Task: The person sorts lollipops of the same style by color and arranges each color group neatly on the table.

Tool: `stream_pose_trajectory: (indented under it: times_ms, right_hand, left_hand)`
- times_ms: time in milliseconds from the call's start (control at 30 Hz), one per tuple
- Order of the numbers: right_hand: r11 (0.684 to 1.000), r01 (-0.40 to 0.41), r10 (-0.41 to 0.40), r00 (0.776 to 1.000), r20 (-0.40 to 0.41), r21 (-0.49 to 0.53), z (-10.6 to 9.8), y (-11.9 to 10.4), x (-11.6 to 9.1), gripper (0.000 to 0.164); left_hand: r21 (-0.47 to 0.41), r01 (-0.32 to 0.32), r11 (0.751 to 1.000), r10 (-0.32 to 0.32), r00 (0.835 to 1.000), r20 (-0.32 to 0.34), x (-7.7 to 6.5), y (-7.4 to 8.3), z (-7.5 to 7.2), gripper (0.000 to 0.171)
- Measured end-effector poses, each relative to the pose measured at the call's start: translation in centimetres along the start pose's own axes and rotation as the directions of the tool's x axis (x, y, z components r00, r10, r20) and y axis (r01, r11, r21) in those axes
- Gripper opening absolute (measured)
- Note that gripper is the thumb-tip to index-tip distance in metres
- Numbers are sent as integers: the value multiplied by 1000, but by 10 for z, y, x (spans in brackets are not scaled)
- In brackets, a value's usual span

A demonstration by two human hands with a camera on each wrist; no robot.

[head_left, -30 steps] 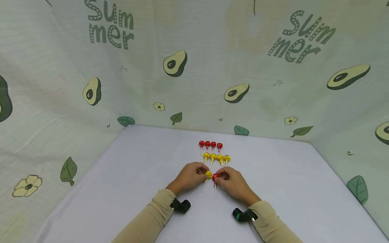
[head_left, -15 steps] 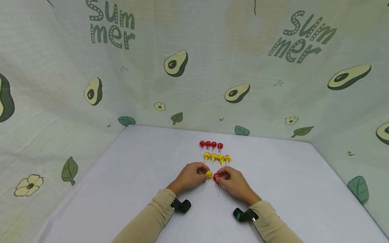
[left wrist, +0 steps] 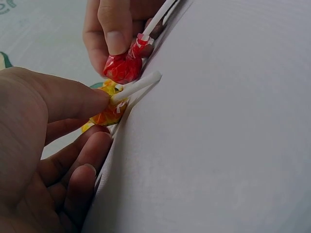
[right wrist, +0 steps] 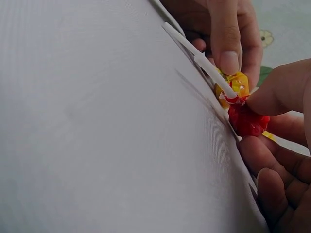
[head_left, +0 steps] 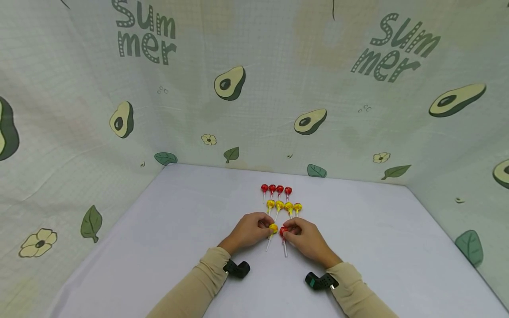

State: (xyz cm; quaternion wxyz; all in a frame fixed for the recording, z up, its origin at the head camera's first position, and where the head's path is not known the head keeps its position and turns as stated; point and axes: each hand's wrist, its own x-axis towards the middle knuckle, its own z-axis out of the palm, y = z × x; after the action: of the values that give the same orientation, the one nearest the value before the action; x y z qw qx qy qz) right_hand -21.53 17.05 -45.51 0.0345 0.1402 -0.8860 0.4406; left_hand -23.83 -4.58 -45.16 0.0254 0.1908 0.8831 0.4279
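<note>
My left hand (head_left: 251, 230) pinches a yellow lollipop (head_left: 273, 228) by its wrapped head, the white stick pointing back toward me. Beside it, my right hand (head_left: 306, 238) grips a red lollipop (head_left: 283, 231) between thumb and fingers. The two heads are side by side with a small gap in the head view. In the left wrist view the thumb lies on the yellow wrapper (left wrist: 109, 109) near the stick. From the right wrist, the red wrapper (right wrist: 248, 120) shows between thumb and fingertips, its stick slanting up and away.
Beyond the hands lies a row of several yellow lollipops (head_left: 279, 206), with a row of several red lollipops (head_left: 280, 189) behind it. They rest on a white-covered table (head_left: 191, 198). A printed cloth (head_left: 270, 88) hangs along the back and sides.
The red lollipop in my right hand has shifted slightly right, and its stick end has swung a little to the right. My left hand holds the yellow lollipop as before.
</note>
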Motion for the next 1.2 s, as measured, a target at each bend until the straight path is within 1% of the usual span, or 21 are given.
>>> stream_pose_trajectory:
  times_ms: [267, 600, 833, 1200]
  right_hand:
    - [1000, -7, 7, 1000, -7, 25, 0, 0, 1, 18]
    - [996, -4, 5, 1000, -5, 89, -5, 0, 1, 18]
    - [991, -17, 23, 999, -46, 131, -8, -1, 2, 18]
    - [985, -22, 31, 998, -51, 171, -8, 0, 2, 19]
  left_hand:
    - [8, -6, 1000, 6, 1000, 0, 0, -1, 0, 15]
    - [14, -12, 1000, 12, 1000, 0, 1, -2, 0, 13]
    - [17, 4, 1000, -4, 1000, -5, 1, -1, 1, 13]
    - [16, -6, 1000, 6, 1000, -4, 0, -2, 1, 13]
